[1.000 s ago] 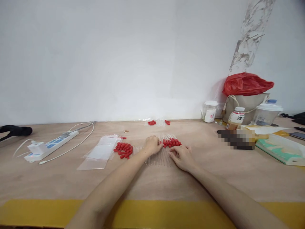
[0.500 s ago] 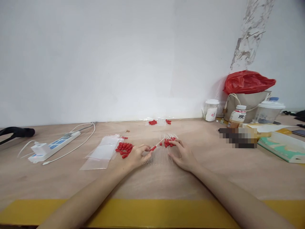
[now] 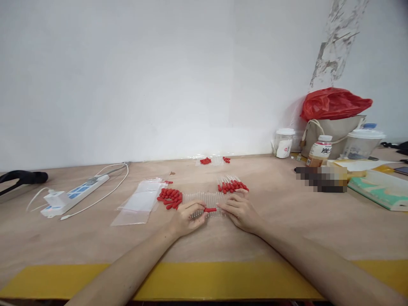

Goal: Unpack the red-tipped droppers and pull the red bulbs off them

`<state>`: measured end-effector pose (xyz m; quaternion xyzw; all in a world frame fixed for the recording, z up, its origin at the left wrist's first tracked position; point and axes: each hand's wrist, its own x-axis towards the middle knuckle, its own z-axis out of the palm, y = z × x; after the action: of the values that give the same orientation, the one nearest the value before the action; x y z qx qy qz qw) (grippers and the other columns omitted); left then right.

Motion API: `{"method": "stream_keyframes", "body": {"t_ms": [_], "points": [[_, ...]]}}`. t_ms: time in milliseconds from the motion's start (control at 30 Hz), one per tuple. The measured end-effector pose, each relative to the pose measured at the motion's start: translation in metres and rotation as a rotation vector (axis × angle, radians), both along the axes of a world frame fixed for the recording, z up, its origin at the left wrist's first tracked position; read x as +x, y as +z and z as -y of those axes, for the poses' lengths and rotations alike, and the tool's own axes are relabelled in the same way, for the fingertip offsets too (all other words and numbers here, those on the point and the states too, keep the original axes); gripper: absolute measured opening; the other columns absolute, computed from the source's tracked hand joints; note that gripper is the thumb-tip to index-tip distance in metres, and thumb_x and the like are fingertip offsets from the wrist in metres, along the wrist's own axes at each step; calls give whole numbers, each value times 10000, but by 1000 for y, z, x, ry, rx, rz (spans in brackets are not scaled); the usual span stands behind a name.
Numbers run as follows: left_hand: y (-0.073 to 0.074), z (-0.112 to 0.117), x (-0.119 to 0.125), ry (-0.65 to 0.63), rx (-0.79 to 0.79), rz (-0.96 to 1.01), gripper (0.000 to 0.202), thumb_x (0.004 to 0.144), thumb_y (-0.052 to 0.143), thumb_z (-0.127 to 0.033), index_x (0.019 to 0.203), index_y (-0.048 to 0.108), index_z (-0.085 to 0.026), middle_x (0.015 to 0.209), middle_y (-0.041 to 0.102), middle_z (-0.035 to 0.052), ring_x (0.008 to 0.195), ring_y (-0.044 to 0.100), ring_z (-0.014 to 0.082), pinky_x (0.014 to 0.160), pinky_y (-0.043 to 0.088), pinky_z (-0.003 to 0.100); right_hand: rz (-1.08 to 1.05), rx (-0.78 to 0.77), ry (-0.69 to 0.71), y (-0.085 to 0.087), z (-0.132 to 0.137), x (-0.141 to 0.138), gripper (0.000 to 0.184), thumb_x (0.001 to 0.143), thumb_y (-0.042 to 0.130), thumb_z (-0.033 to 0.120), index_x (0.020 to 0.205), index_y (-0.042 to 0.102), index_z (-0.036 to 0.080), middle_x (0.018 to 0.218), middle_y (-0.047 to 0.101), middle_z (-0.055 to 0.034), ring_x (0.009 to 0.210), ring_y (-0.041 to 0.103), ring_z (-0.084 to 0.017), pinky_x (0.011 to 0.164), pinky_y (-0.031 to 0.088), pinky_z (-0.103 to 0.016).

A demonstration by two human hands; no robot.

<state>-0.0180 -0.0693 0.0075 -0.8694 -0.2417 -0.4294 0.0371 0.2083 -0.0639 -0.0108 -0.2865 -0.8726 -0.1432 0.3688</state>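
Between finger and thumb, my left hand (image 3: 190,217) pinches a red rubber bulb (image 3: 210,210) that lies level and points right. The closed fingertips of my right hand (image 3: 241,213) meet at the bulb's right end, on what looks like a thin clear tube mostly hidden by them. Beneath both hands lies a row of thin clear tubes (image 3: 208,198), side by side. Loose red bulbs (image 3: 168,197) are heaped to the left of the row. Beyond my right hand, several tubes with red bulbs on them (image 3: 233,185) lie with their bulb ends towards me.
Clear plastic bags (image 3: 140,202) lie left of the heap. A power strip (image 3: 75,195) with a white cable is further left. At the back, a clear bag holds red bulbs (image 3: 205,161). Cups, a bottle (image 3: 319,151) and a green-and-white tray (image 3: 379,189) stand right.
My right hand has left the bulbed tubes and come towards my left hand. The red bulb in my left hand has turned from slanting to level and moved slightly nearer me.
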Motion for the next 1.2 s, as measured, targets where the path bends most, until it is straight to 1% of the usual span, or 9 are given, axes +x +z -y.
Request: {"method": "stream_keyframes", "body": {"t_ms": [100,200,333,467,733,800,933,1133,1200], "points": [[0,0,3,85,-13,-39,222,735,583,-249,938,557,-164,928,617,73,884,564,166,781,454,296,-16,27,7,1,3,-2,206,836,453,200,958,618,216,660,607,-13,752,479,-150,814,303,-356],[2,0,7,138,30,-182,173,771,557,-303,907,593,-201,909,634,45,888,543,178,812,394,343,-17,44,14,4,5,-4,188,830,455,201,889,633,217,616,585,-5,708,458,-144,811,288,-364],[5,0,9,171,97,-295,137,815,496,-256,757,611,-208,776,644,4,807,531,154,833,327,358,12,26,22,5,7,-3,221,837,416,180,836,634,220,592,562,-3,677,441,-139,765,300,-337],[11,3,6,155,127,-372,152,811,468,-182,746,603,-208,764,642,-1,817,520,156,878,280,379,67,-27,19,8,9,0,259,849,380,192,837,636,231,599,557,-12,694,448,-149,731,313,-317],[17,6,-2,145,75,-395,192,789,444,-144,730,616,-207,773,640,25,790,521,167,765,342,338,53,-70,8,11,7,7,249,838,397,211,819,643,247,579,568,1,696,461,-138,817,266,-345],[21,2,-18,189,22,-296,201,789,433,-154,747,623,-204,788,636,33,780,529,164,755,365,324,11,-84,-59,13,0,20,247,832,402,214,800,645,248,594,588,5,709,474,-137,841,233,-359],[40,-8,-67,426,-184,59,215,809,439,-277,809,637,-192,839,618,46,786,547,161,714,414,270,-149,-202,-343,20,-14,37,253,839,409,281,767,649,242,706,649,-3,715,509,-143,801,223,-351],[53,-14,-119,637,-748,21,229,604,615,-393,693,642,-185,654,616,5,564,543,150,507,390,230,-142,-443,-476,23,-11,25,199,781,427,221,788,626,209,712,656,-16,603,543,-137,622,287,-261],[50,-14,-128,686,-817,66,225,559,634,-372,676,609,-181,658,616,-4,555,544,145,486,377,217,-163,-475,-488,20,-10,25,188,734,435,156,839,588,187,704,644,-18,585,539,-135,590,297,-245]]}}
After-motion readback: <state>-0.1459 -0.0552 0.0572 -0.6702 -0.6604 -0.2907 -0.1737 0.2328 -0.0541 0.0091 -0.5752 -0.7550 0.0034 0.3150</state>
